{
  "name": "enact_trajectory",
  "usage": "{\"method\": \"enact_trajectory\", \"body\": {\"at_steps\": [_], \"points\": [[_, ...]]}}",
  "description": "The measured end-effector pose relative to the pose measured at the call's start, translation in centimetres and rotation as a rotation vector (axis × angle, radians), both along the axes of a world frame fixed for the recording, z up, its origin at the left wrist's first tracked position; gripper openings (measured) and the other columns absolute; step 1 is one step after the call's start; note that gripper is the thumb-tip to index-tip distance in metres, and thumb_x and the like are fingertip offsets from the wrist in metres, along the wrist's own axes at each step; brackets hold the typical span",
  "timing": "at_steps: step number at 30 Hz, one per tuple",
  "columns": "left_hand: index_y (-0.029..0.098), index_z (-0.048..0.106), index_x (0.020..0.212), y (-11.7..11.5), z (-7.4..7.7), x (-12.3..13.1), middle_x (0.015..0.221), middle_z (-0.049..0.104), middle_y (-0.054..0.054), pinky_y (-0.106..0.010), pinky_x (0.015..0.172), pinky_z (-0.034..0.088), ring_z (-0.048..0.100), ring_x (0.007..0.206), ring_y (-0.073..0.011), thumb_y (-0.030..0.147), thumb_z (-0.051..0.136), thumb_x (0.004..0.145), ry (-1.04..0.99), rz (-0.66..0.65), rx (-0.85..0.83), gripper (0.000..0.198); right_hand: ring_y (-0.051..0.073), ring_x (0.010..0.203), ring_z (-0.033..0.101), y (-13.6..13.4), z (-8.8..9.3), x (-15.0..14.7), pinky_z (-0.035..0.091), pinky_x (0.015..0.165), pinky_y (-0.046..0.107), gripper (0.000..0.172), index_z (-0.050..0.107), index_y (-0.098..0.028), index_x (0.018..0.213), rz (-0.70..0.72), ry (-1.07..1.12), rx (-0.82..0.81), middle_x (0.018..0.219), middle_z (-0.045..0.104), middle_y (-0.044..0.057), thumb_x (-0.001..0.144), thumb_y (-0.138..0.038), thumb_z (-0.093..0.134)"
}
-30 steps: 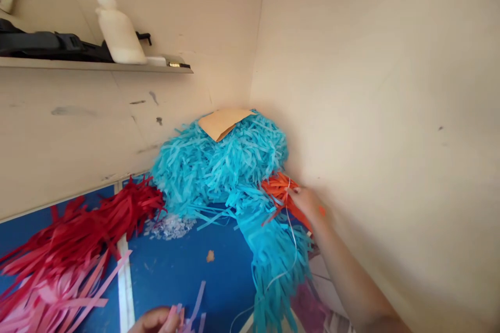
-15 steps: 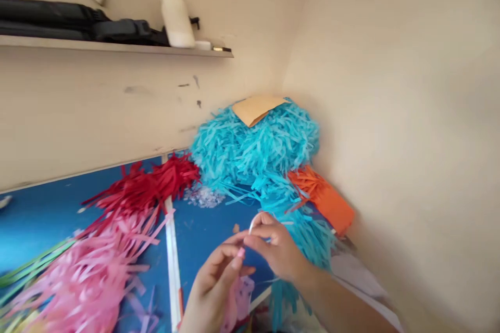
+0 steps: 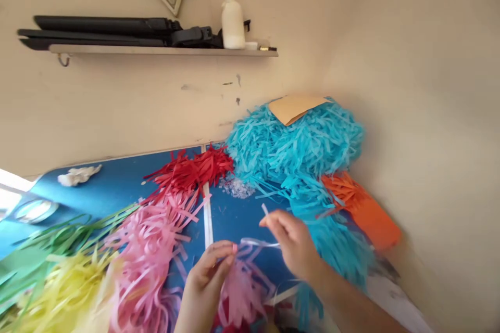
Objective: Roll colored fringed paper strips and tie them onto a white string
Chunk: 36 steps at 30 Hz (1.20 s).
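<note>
As left grip (image 3: 207, 273) pinches fringe (image 3: 242, 292), right grip (image 3: 292, 242) curls round ribbon (image 3: 258, 242).

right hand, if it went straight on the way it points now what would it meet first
Likely the small pile of pale bits, across the blue tabletop, though the height of the right hand is unclear, so it might pass above.

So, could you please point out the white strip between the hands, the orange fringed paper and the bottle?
White strip (image 3: 258, 243): head view, on its middle stretch.
Orange fringed paper (image 3: 375, 220): head view, on its flat, unfringed part.
Bottle (image 3: 233, 25): head view, on its body.
</note>
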<state>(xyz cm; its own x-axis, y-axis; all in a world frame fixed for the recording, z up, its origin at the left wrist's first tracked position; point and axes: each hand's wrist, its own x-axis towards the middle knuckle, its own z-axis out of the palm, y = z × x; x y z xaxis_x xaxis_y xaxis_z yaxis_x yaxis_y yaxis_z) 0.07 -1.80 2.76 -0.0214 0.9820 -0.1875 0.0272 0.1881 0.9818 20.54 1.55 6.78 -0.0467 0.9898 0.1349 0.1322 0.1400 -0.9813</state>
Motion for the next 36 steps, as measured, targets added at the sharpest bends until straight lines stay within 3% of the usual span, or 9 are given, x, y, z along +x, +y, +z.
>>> {"method": "enact_trajectory", "body": {"at_steps": [4,7,13,17,20,23,29,33,36], "points": [[0.018,0.076,0.077,0.1,0.6,0.5,0.072,0.072,-0.003,-0.024,0.063,0.052,0.064,0.065,-0.0142,0.043,0.089,0.053,-0.378,0.134,-0.22,0.037,0.013,0.066,0.055,-3.2,-0.1,-2.8,0.039,0.063,0.024,0.034,0.06,-0.02,0.074,0.261,-0.253,0.046,0.07,0.06,-0.001,0.101,-0.035,0.045],[0.016,0.073,0.072,0.0,1.1,0.8,0.066,0.07,0.0,-0.019,0.059,0.05,0.062,0.058,-0.0099,0.034,0.092,0.05,-0.558,0.165,-0.283,0.034,0.012,0.062,0.049,-3.5,-0.3,-3.2,0.035,0.06,0.024,0.035,0.053,-0.019,0.069,0.285,-0.288,0.033,0.066,0.054,-0.003,0.1,-0.032,0.044],[0.016,0.071,0.074,-0.3,1.5,0.9,0.066,0.07,0.001,-0.018,0.057,0.05,0.062,0.057,-0.0087,0.03,0.092,0.052,-0.618,0.113,-0.345,0.033,0.011,0.062,0.049,-3.1,-0.4,-2.8,0.034,0.059,0.024,0.033,0.052,-0.019,0.068,0.311,-0.291,-0.01,0.065,0.054,-0.004,0.099,-0.027,0.046],[0.016,0.073,0.075,-0.5,1.5,1.0,0.073,0.072,-0.003,-0.023,0.061,0.052,0.065,0.065,-0.0141,0.037,0.087,0.06,-0.376,0.051,-0.181,0.029,0.012,0.063,0.05,-3.1,-0.1,-2.6,0.035,0.06,0.024,0.032,0.053,-0.02,0.069,0.306,-0.364,-0.003,0.067,0.056,-0.003,0.099,-0.028,0.044],[0.018,0.074,0.077,-0.6,1.7,1.0,0.082,0.073,-0.007,-0.027,0.069,0.055,0.068,0.077,-0.0187,0.036,0.076,0.073,0.003,0.017,0.115,0.018,0.014,0.071,0.055,-3.1,0.0,-2.4,0.04,0.065,0.025,0.018,0.059,-0.021,0.089,0.355,-0.351,-0.038,0.075,0.061,-0.002,0.099,-0.027,0.044],[0.021,0.07,0.081,-1.0,1.6,1.4,0.079,0.072,-0.004,-0.027,0.068,0.056,0.07,0.074,-0.018,0.03,0.069,0.078,0.255,0.026,0.244,0.01,0.016,0.077,0.059,-3.2,-0.5,-2.7,0.043,0.069,0.025,0.011,0.058,-0.022,0.101,0.336,-0.275,-0.094,0.084,0.064,0.0,0.096,-0.028,0.05],[0.023,0.06,0.083,-1.9,1.4,2.5,0.078,0.073,-0.001,-0.029,0.068,0.056,0.072,0.074,-0.0185,0.031,0.067,0.082,0.47,0.003,0.321,0.011,0.015,0.071,0.058,-2.9,-1.9,-2.7,0.043,0.066,0.026,0.031,0.062,-0.02,0.08,0.246,-0.249,-0.027,0.075,0.064,0.0,0.1,-0.035,0.044],[0.024,0.06,0.086,-1.5,2.3,2.1,0.077,0.072,0.0,-0.026,0.063,0.055,0.071,0.069,-0.0162,0.032,0.065,0.085,0.508,-0.086,0.356,0.01,0.016,0.069,0.058,-1.0,0.4,3.0,0.042,0.06,0.028,0.03,0.068,-0.023,0.077,0.005,-0.016,0.08,0.085,0.068,0.004,0.093,-0.045,0.055],[0.024,0.059,0.087,-0.7,2.9,1.9,0.078,0.072,0.001,-0.024,0.062,0.054,0.07,0.068,-0.0149,0.033,0.066,0.084,0.498,-0.143,0.367,0.012,0.006,0.04,0.031,0.2,3.1,8.7,0.022,0.039,0.023,0.024,0.065,-0.025,0.073,-0.136,0.386,-0.043,0.065,0.056,-0.003,0.079,-0.047,0.072]]}}
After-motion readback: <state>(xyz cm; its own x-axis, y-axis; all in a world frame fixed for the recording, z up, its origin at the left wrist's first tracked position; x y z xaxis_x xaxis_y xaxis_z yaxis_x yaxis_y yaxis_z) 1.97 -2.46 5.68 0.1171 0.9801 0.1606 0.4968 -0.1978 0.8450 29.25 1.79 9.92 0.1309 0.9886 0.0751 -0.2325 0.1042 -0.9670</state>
